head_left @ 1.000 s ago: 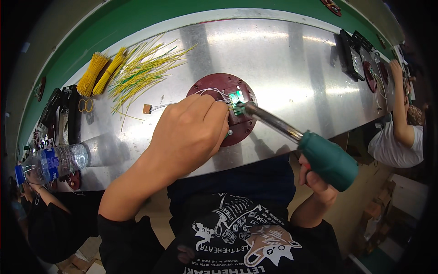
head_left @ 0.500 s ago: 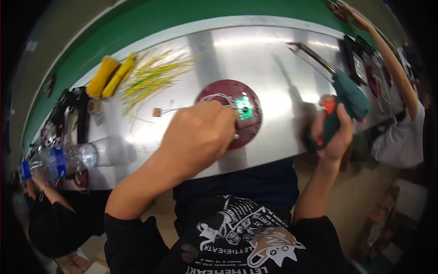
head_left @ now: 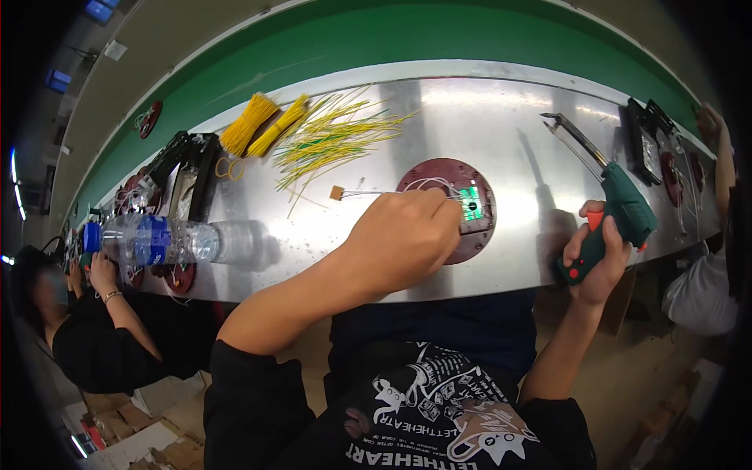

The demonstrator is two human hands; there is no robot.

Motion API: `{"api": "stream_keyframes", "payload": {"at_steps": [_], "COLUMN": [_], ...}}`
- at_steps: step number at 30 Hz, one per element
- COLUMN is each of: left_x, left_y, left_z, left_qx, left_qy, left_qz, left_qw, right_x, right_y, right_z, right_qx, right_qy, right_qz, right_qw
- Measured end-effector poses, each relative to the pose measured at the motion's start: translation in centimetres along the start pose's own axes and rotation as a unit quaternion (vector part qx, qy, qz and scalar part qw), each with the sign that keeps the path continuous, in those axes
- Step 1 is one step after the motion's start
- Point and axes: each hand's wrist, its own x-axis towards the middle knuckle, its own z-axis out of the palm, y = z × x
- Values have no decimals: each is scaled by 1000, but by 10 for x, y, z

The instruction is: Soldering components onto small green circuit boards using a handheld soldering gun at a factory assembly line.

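Observation:
A dark red round disc (head_left: 475, 244) lies on the metal table in front of me, with a brightly lit green circuit board (head_left: 471, 200) on it. White wires (head_left: 423, 183) loop over the disc, and thin leads run left to a small tan connector (head_left: 336, 192). My left hand (head_left: 413, 236) is closed over the disc, its fingertips pinched beside the board; what they grip is hidden. To the right, my right hand (head_left: 605, 265) wraps round the handle of a green soldering gun (head_left: 629, 210) with a red trigger. Its metal tip points up and away, apart from the disc.
Yellow wire bundles (head_left: 249, 125) and loose yellow-green wires (head_left: 337, 137) lie at the back left. A clear plastic bottle (head_left: 184, 240) rests on its side at the left. Black parts (head_left: 644, 141) stand far right. Co-workers sit at both sides, one with a hand (head_left: 102, 274) near the bottle.
The whole view has shifted, so the table things sit further right and lower. My hands keep about the same places over and beside the disc. The right co-worker's raised arm has come down.

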Motion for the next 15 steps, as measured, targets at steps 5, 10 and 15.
{"api": "stream_keyframes", "payload": {"at_steps": [5, 10, 15], "left_x": [2, 2, 6], "left_y": [1, 3, 3], "left_z": [-2, 0, -5], "left_qx": [-6, -2, 4], "left_qy": [-2, 7, 37], "left_qz": [-9, -18, 0], "left_qw": [1000, 1000, 999], "right_x": [1, -1, 1], "right_y": [1, -3, -2], "right_z": [-1, 1, -1], "right_qx": [2, 8, 15], "right_qy": [-2, 8, 11], "right_qz": [-11, -12, 2], "right_qw": [1000, 1000, 1000]}}
